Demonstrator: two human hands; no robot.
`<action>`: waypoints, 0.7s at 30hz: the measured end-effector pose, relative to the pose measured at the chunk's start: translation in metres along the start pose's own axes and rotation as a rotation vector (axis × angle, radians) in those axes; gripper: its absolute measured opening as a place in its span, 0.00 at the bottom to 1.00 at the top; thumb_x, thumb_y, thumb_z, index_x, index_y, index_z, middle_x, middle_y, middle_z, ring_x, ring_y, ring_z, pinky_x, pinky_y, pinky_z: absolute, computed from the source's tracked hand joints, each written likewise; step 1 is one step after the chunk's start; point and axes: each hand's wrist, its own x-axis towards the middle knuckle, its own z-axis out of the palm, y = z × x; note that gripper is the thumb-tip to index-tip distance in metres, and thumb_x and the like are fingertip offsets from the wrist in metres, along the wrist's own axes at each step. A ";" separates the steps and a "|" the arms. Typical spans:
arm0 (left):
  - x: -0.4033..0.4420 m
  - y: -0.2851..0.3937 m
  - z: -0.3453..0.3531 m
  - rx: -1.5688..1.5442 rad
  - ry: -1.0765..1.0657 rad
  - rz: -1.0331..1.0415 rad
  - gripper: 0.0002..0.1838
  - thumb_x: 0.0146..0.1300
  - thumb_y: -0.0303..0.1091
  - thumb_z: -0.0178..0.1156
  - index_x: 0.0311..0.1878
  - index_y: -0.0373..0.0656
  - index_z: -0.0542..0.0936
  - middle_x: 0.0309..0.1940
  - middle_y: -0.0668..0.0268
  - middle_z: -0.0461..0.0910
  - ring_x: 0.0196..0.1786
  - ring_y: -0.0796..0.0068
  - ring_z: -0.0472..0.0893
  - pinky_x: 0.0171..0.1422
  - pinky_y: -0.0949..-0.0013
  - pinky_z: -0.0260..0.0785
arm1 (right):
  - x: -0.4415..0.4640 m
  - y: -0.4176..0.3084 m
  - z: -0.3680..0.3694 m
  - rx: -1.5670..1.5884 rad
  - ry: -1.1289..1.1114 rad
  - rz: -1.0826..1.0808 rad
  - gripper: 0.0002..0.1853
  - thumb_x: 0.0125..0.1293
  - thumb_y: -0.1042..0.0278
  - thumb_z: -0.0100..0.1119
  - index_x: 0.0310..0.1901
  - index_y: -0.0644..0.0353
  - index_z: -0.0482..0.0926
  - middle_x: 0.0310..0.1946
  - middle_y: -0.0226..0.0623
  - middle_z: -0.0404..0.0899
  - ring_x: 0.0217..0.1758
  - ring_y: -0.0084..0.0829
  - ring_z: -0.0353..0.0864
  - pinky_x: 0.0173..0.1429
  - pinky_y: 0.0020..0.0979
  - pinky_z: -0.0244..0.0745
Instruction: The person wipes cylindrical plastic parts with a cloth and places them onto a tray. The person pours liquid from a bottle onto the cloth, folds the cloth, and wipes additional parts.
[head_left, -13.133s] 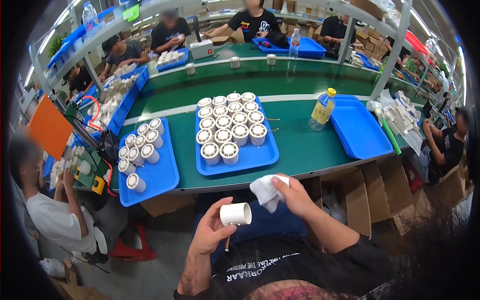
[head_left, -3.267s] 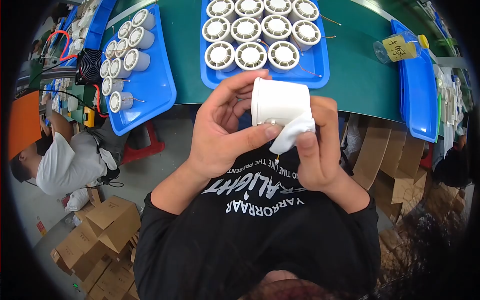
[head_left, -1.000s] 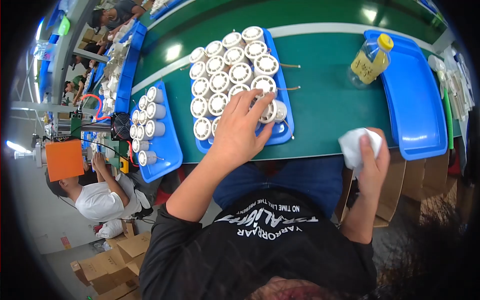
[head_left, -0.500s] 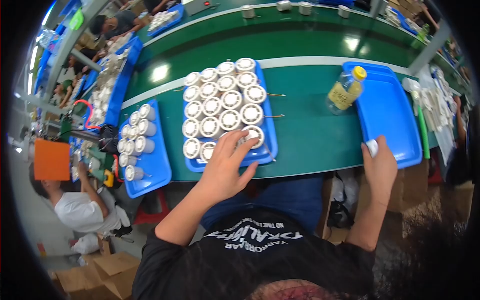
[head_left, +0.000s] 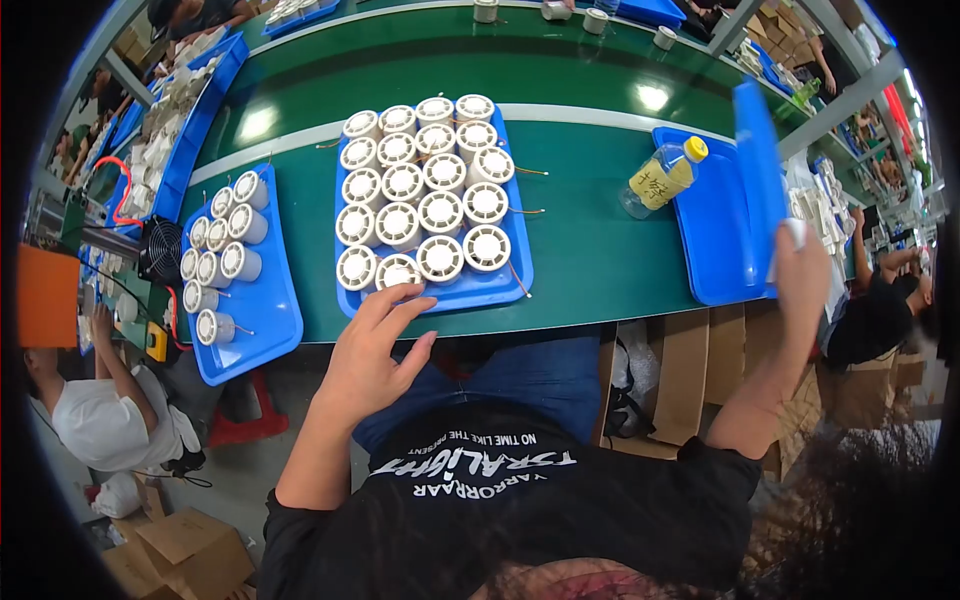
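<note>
My right hand [head_left: 800, 268] grips a blue tray [head_left: 760, 165], raised and tilted nearly on edge at the right, with white wrapping on one finger. Beneath it another blue tray [head_left: 690, 225] lies flat on the bench. My left hand [head_left: 375, 345], fingers spread, is at the front edge of a blue tray [head_left: 500, 292] packed with rows of white cylindrical parts [head_left: 440, 212]. These have round slotted tops, and thin wires stick out from some. Whether my left fingertips touch the nearest cylinder is unclear.
A bottle [head_left: 660, 180] with a yellow cap leans at the flat tray's left edge. Another blue tray [head_left: 265, 330] with several white cylinders lies left. Beyond runs a green conveyor belt [head_left: 400, 60] carrying a few parts. Co-workers sit left and right; cardboard boxes [head_left: 185, 550] stand on the floor.
My right hand has lifted one blue tray up and rightward off another. My left hand has drawn back slightly from the cylinders. The whole view has shifted.
</note>
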 end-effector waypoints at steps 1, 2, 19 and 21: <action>-0.003 -0.004 0.000 -0.011 0.006 -0.002 0.21 0.60 0.29 0.71 0.58 0.41 0.81 0.60 0.56 0.79 0.61 0.53 0.80 0.63 0.58 0.75 | 0.002 -0.013 -0.021 0.064 0.057 -0.012 0.19 0.71 0.52 0.58 0.44 0.63 0.84 0.32 0.52 0.85 0.39 0.55 0.85 0.45 0.49 0.76; -0.006 -0.007 0.001 -0.022 0.013 -0.006 0.21 0.61 0.29 0.71 0.58 0.41 0.81 0.60 0.56 0.79 0.61 0.53 0.80 0.63 0.58 0.75 | 0.000 -0.032 -0.043 0.131 0.113 -0.025 0.19 0.72 0.52 0.58 0.45 0.62 0.85 0.32 0.52 0.85 0.38 0.54 0.85 0.44 0.48 0.76; -0.035 -0.022 -0.014 -0.361 -0.092 -0.180 0.20 0.66 0.33 0.68 0.58 0.36 0.80 0.52 0.54 0.83 0.56 0.53 0.84 0.60 0.60 0.76 | -0.149 -0.368 0.042 0.354 -0.503 -0.945 0.16 0.64 0.56 0.62 0.31 0.63 0.82 0.22 0.47 0.84 0.26 0.47 0.87 0.31 0.44 0.82; -0.044 -0.030 -0.017 -0.348 -0.056 -0.192 0.20 0.66 0.33 0.68 0.58 0.36 0.80 0.53 0.54 0.83 0.56 0.53 0.84 0.60 0.60 0.76 | -0.143 -0.375 0.040 0.383 -0.478 -0.898 0.18 0.65 0.53 0.63 0.32 0.64 0.82 0.21 0.49 0.84 0.27 0.49 0.88 0.32 0.45 0.83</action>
